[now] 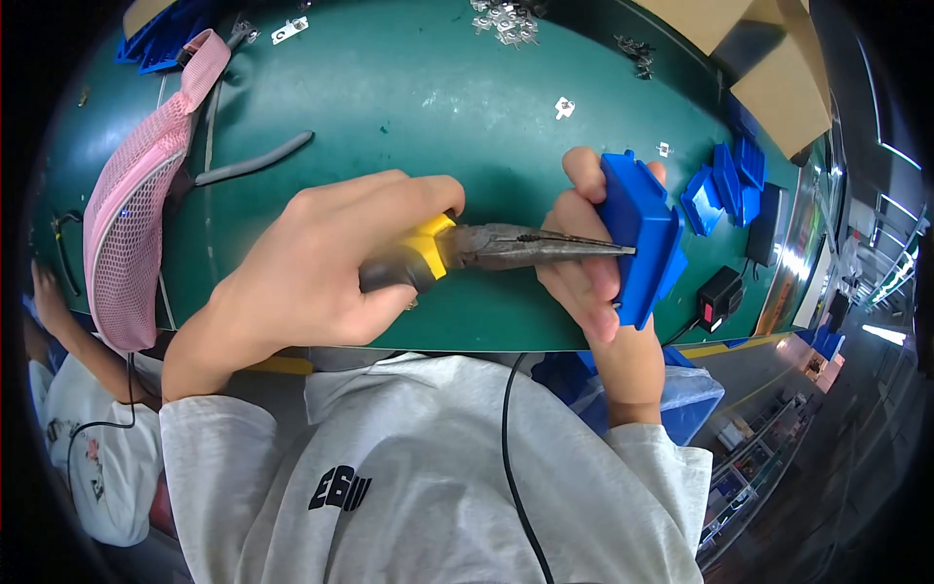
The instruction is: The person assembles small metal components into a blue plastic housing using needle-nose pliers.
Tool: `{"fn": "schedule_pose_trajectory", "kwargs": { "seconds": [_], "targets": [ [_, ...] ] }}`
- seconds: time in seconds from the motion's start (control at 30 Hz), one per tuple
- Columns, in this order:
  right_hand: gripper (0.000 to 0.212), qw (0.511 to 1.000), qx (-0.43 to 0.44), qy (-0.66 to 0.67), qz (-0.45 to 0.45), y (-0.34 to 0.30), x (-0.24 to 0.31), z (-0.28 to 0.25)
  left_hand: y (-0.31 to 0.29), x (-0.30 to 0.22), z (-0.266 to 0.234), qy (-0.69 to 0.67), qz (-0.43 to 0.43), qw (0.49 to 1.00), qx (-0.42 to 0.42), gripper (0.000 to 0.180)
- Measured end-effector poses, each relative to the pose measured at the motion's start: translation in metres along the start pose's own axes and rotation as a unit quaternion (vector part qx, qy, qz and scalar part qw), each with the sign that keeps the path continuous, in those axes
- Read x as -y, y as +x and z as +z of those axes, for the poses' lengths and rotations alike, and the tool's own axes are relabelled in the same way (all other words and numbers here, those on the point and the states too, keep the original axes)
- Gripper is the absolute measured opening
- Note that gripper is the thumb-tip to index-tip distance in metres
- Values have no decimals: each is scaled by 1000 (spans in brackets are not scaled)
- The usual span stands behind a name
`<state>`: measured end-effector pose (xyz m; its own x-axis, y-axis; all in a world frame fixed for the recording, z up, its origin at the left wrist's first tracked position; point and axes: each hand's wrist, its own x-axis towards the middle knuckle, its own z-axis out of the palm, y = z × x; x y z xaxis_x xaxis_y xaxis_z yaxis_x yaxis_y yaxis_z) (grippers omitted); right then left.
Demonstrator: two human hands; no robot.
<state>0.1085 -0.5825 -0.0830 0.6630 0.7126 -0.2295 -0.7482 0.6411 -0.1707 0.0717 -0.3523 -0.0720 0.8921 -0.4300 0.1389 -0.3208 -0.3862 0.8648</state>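
Note:
My left hand [321, 258] is closed round the yellow and black handles of long-nose pliers [516, 245]. Their narrow jaws point right, and the tip meets or overlaps the near side of a blue plastic housing [637, 229]; whether the jaws grip anything there I cannot tell. My right hand [584, 253] holds that housing tilted up above the table edge, fingers along its left side. Part of the right palm is hidden behind the blue plastic.
On the green table [418, 107] lie small metal clips [508, 21], a pink mesh pouch [131, 214] and a grey-handled tool [258, 161]. Blue plastic parts [722, 185], a black adapter [720, 297] and cardboard boxes [783, 88] stand at right. Another person's arm [68, 316] reaches in at far left.

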Motion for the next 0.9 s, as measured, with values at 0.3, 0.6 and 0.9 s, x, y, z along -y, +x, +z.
{"fn": "schedule_pose_trajectory", "kwargs": {
  "seconds": [0.3,0.6,0.9],
  "targets": [
    [53,990,18,-132,-47,9,1,-10,4,9,-2,-6,-54,998,39,52],
    [52,991,7,-114,-73,9,4,-5,5,12,0,58,-20,997,53,65],
    [52,979,-25,-163,-121,12,8,-6,5,8,1,114,-1,992,47,67]
  ]
}}
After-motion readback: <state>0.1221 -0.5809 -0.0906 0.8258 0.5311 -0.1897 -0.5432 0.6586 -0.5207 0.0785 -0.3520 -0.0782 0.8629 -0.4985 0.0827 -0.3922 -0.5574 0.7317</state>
